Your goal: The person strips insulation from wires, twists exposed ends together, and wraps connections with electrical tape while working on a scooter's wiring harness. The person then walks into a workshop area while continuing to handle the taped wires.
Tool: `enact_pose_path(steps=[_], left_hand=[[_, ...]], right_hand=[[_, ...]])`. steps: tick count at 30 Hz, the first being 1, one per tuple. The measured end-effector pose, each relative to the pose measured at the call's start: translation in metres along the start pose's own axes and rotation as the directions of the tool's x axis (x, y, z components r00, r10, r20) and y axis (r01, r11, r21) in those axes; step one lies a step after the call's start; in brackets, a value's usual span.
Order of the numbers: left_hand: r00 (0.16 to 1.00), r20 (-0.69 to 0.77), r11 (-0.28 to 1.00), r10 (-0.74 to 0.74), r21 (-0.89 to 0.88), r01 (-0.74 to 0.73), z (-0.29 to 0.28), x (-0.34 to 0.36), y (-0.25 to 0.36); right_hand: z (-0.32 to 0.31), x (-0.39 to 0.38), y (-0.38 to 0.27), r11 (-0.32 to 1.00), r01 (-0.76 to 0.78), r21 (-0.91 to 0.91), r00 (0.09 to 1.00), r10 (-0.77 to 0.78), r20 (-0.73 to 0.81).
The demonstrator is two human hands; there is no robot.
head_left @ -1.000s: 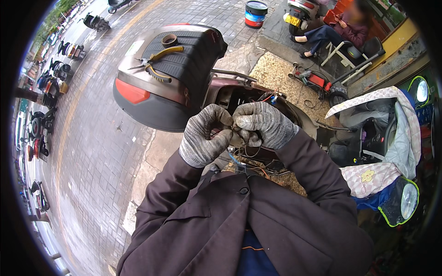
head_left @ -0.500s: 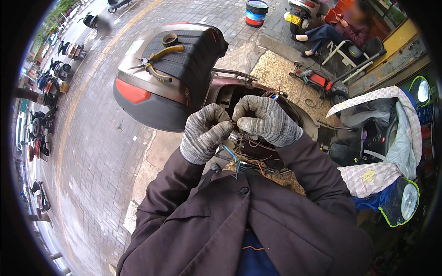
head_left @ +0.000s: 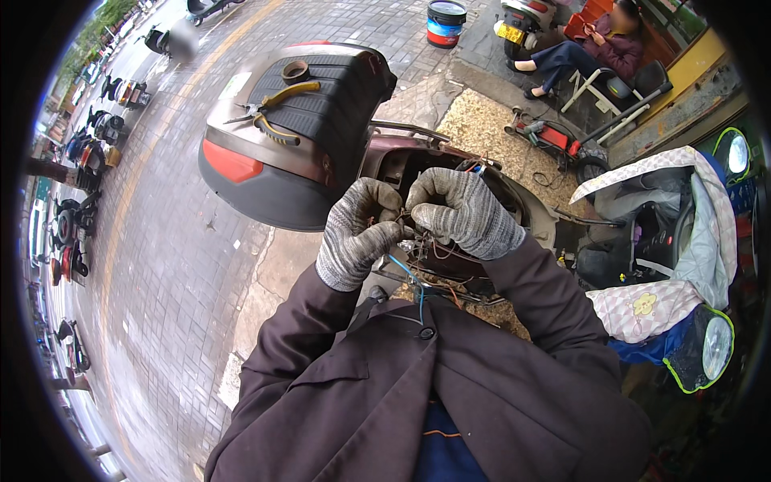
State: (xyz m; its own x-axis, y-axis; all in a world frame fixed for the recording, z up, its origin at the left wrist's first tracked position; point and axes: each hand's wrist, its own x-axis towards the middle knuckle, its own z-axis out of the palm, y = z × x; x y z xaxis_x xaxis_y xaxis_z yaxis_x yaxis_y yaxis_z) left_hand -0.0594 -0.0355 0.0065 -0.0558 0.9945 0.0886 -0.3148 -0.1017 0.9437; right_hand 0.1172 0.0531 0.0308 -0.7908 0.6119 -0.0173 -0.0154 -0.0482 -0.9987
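Note:
Both my hands wear grey knitted gloves and meet over the opened body of a scooter. My left hand is closed, thumb and fingers pinching a thin wire. Close against it, my right hand pinches the same wire; the exact spot between the fingertips is partly hidden. A blue wire hangs below my left hand toward my jacket. Under my hands lies a tangle of brown wires. On the black and silver top box rest yellow-handled pliers and a roll of tape.
A red floor jack stands at the right, with a seated person behind it. A quilted scooter cover lies at the far right. A paint bucket is at the back. Several parked scooters line the left.
My left fingers have shifted slightly and spread a little around the wire. The blue wire now hangs lower, over the jacket. My right hand has barely moved.

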Motion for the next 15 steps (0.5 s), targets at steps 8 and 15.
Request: enact_pose_path(steps=[8, 15], left_hand=[[0.923, 0.012, 0.732, 0.384, 0.605, -0.313, 0.005, -0.006, 0.002], [0.806, 0.068, 0.462, 0.588, 0.789, -0.404, 0.01, -0.002, 0.006]], right_hand=[[0.006, -0.002, -0.001, 0.998, -0.04, 0.039, 0.999, 0.04, -0.011], [0.013, 0.001, -0.003, 0.996, 0.07, -0.062, 0.994, -0.075, -0.075]])
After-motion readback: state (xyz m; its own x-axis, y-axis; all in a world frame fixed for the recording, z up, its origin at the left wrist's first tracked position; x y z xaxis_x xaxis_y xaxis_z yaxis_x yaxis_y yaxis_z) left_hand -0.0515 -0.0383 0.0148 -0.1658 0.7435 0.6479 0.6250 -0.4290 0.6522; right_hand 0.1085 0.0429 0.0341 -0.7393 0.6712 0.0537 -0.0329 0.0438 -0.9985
